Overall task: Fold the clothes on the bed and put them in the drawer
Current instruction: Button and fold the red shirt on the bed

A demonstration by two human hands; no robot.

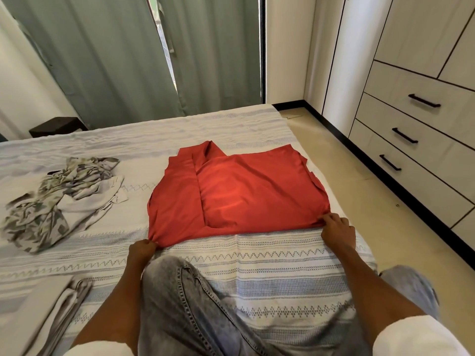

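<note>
Head view: red garment (239,194) lay flat on the bed (257,278), mid-right, one side panel already folded in over the body. Left hand (143,249) pinched the near-left corner of the garment, its grip clenched on bunched cloth. Right hand (337,226) pinched the near-right corner in the same way, fingers curled round the hem. Both hands sat at the near edge, well apart, cloth stretched between them.

Step in hand, as judged: folding the red piece, likely about to bring the near hem up and over toward the far edge. The next move called for lifting both corners together and level, so the fold stayed square, then laying it down and smoothing it.

A crumpled camo-print pile (61,199) lay unfolded to the left, well apart from the red piece. A folded grey item (48,312) sat at the near-left, blurred. The drawers (411,134) stood shut on the right, across the floor. Task early: folding remained, and nothing had been stowed.
</note>
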